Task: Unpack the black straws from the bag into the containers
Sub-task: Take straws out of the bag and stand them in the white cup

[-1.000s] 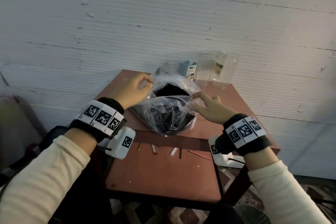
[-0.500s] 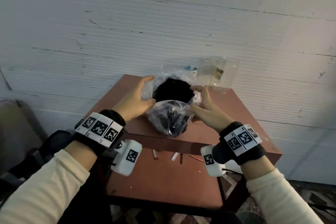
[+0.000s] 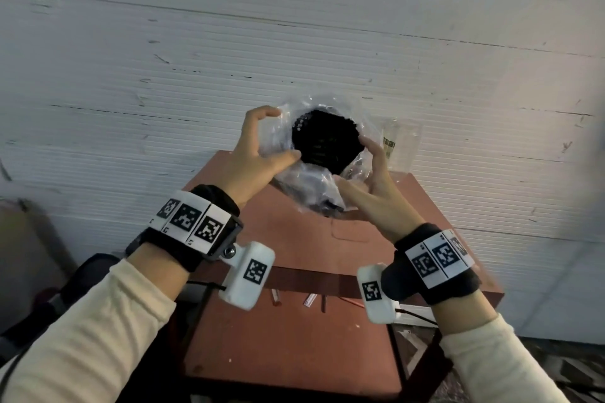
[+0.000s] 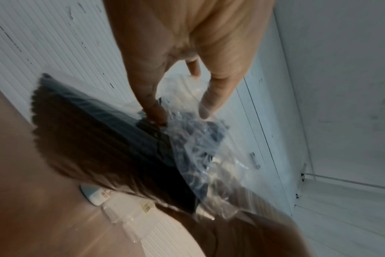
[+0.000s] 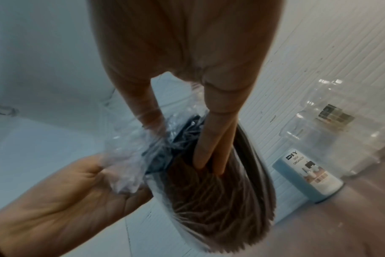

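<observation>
A clear plastic bag (image 3: 314, 183) full of black straws (image 3: 327, 141) is held up over the far end of the table, its open mouth turned toward me so the straw ends show. My left hand (image 3: 281, 136) grips the bag's left side, thumb under and fingers curled over the loose plastic (image 4: 198, 147). My right hand (image 3: 352, 160) grips the right side, fingers along the straw bundle (image 5: 209, 200) and thumb in the crumpled plastic (image 5: 130, 156). A clear container (image 3: 401, 144) stands behind the bag on the right. A blue-labelled container (image 5: 308, 175) stands beside it.
The red-brown table (image 3: 294, 255) has a lower shelf (image 3: 288, 337) where a few short straw pieces (image 3: 309, 299) lie. A ribbed white wall (image 3: 294, 42) rises right behind the table. A dark chair or bag (image 3: 65, 288) sits at the lower left.
Both hands have lifted the bag off the table and tipped it, so its mouth and the straw ends face me. It now hides the blue container in the head view.
</observation>
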Action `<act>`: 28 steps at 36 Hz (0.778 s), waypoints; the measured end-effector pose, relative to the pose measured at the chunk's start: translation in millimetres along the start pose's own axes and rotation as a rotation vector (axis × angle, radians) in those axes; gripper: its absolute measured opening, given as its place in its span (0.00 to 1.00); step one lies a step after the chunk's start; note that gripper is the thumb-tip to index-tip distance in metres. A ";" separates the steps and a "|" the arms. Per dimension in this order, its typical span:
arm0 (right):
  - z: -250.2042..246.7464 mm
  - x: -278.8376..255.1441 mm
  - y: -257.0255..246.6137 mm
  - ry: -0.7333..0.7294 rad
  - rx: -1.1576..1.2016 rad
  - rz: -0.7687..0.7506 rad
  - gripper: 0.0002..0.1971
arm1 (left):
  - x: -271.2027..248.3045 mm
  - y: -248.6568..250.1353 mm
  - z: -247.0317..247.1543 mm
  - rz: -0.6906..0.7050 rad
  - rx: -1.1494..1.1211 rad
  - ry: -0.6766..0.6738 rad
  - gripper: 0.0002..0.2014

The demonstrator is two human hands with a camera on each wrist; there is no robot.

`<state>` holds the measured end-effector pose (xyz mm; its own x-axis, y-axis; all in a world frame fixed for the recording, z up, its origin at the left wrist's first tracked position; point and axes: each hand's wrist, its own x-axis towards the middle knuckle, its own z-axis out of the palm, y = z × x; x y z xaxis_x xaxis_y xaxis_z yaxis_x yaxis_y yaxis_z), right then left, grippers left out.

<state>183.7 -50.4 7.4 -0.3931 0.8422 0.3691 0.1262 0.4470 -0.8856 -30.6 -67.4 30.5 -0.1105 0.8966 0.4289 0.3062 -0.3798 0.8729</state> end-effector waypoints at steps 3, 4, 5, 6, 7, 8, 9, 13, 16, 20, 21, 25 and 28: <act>-2.1 -1.0 3.8 0.044 0.008 -0.039 0.38 | 0.1 -5.7 1.8 -0.068 -0.063 -0.016 0.31; -1.9 -1.2 4.4 0.061 -0.016 -0.053 0.38 | 0.6 -7.4 3.1 -0.084 -0.059 -0.029 0.31; -0.9 -1.9 3.0 0.069 -0.034 -0.060 0.38 | 0.4 -8.7 4.3 -0.096 -0.020 -0.039 0.30; 0.1 -2.7 1.2 0.071 -0.039 -0.059 0.38 | 0.5 -11.1 5.1 -0.101 0.032 -0.043 0.29; 1.4 -3.8 -1.4 0.069 -0.025 -0.061 0.38 | -0.3 -11.8 5.8 -0.103 0.081 -0.049 0.28; 2.9 -4.5 -3.7 0.066 -0.009 -0.080 0.38 | -0.9 -12.5 5.8 -0.107 0.111 -0.053 0.26; 4.2 -5.4 -5.7 0.067 -0.001 -0.099 0.38 | -1.5 -12.2 5.7 -0.115 0.129 -0.053 0.25; 7.7 -3.2 -6.6 0.083 -0.014 -0.166 0.37 | -8.4 -3.4 7.1 -0.111 0.175 -0.064 0.20; 5.5 1.2 -6.6 0.092 0.023 -0.172 0.35 | -9.7 3.0 9.0 -0.106 0.153 -0.052 0.17; 3.7 6.8 -13.6 0.133 0.058 -0.127 0.25 | -6.3 5.7 10.4 -0.162 0.052 -0.014 0.21; 3.6 8.9 -15.0 0.142 0.043 -0.110 0.19 | -5.4 5.0 10.6 -0.175 0.016 -0.005 0.21; 6.4 16.1 -20.5 0.155 -0.047 -0.088 0.22 | -3.4 4.7 13.7 -0.236 -0.075 -0.007 0.20; 5.8 23.0 -16.3 0.161 -0.011 -0.074 0.26 | -3.3 6.6 16.9 -0.276 -0.074 0.005 0.30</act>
<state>167.3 -40.0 28.7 -0.2507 0.8439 0.4742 0.1126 0.5120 -0.8516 -12.2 -69.0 30.9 -0.1852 0.9673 0.1732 0.1942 -0.1368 0.9714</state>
